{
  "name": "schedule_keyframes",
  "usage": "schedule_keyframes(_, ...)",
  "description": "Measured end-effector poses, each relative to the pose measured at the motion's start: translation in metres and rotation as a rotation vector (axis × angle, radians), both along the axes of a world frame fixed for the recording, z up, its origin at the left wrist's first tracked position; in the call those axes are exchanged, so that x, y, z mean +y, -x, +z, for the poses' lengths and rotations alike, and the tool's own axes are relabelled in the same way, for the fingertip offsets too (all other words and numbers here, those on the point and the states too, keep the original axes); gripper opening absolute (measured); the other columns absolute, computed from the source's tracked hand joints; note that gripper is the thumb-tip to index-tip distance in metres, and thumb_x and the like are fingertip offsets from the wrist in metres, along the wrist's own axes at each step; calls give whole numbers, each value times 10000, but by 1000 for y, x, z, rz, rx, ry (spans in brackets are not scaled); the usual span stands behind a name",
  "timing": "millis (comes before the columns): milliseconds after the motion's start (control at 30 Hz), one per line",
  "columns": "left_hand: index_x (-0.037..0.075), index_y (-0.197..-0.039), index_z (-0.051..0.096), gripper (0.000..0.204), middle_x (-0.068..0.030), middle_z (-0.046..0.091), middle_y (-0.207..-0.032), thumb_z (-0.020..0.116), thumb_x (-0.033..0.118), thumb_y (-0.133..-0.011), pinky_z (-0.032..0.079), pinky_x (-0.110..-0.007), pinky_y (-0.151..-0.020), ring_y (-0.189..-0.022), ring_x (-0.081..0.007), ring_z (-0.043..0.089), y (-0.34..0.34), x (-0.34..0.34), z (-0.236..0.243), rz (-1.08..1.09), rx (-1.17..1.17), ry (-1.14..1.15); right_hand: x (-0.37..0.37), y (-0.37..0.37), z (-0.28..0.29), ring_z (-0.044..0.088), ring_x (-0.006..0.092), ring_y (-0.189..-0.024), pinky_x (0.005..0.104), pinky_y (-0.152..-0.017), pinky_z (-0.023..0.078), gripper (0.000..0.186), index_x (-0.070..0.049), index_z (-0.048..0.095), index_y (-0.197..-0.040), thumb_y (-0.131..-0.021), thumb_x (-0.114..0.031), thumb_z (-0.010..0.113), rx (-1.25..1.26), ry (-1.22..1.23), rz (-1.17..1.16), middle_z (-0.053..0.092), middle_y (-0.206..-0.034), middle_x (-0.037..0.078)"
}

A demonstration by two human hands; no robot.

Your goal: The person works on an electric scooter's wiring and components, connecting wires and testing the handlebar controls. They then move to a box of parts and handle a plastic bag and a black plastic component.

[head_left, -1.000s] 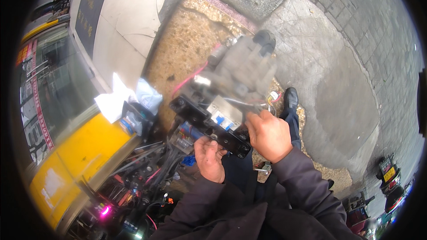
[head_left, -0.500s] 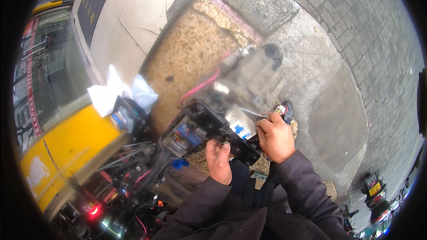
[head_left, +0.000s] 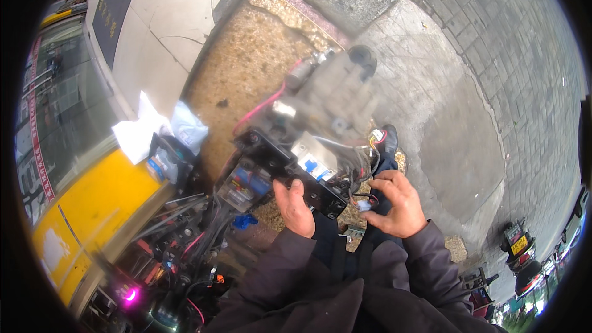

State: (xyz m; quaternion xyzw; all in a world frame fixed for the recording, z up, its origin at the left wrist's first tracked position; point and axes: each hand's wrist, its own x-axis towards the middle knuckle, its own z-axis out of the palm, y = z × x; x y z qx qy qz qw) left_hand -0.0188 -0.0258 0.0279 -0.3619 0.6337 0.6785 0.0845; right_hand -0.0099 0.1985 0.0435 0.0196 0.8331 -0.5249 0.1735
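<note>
A black metal bracket (head_left: pixel 273 156) carrying a pale switch box (head_left: pixel 312 156) with blue parts sits before me on a bulky grey mechanical assembly (head_left: pixel 327 95). My left hand (head_left: pixel 295 208) is open at the bracket's front edge, thumb raised, fingers partly hidden at their tips. My right hand (head_left: pixel 396 205) is open to the right of the bracket, fingers curved apart around dark wires, thumb beside a small pale connector (head_left: pixel 364 206); whether it touches the connector I cannot tell. A clear case (head_left: pixel 245 187) with blue parts hangs at the bracket's left.
A yellow sill (head_left: pixel 92 209) below a window is at left, with white paper (head_left: pixel 137 135) and a blue bag (head_left: pixel 187 124). Tangled cables and vehicle parts (head_left: pixel 179 271) lie at lower left. My shoe (head_left: pixel 387 137) is beyond the assembly on pavement (head_left: pixel 456 160). A scooter (head_left: pixel 524 259) stands at lower right.
My right hand has let go at the switch box's edge and moved down and right to the small connector. My left hand has shifted slightly left and its fingers have loosened.
</note>
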Motion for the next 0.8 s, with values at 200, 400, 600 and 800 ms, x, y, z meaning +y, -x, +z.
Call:
schedule_keyframes(200,-25,-1442,376,497,-124,504,-1349,466,222,-1020,353,-323,-1059,-1198,-207,488,-5,9,-6,-1,87,60,-10,-26,-14,662,323,-871,397,-749,547,306,-33,684,-1043,-752,-47,779,-7,17,-61,645,-922,125)
schedule_keyframes(400,-45,-1456,358,542,-170,466,-1412,455,277,-1031,323,-346,-1098,-1266,-249,456,-6,7,-10,-45,48,167,-26,-19,-13,663,320,-715,393,-635,531,225,-22,655,-945,-767,-43,791,-81,84,-336,658,-798,133)
schedule_keyframes(600,-68,-1448,356,580,-193,468,-1412,462,314,-1024,323,-357,-1101,-1272,-260,457,-8,7,-10,-120,18,328,-49,0,-18,657,344,-714,420,-612,526,206,-30,657,-933,-772,-63,781,59,-4,-351,645,-794,134)
schedule_keyframes(800,-50,-1428,382,556,-183,487,-1380,448,327,-1025,350,-370,-1076,-1239,-255,473,-6,8,-11,-99,21,307,-36,-2,-8,655,368,-755,437,-659,542,220,-18,683,-1037,-818,-21,708,97,93,-271,643,-828,143)
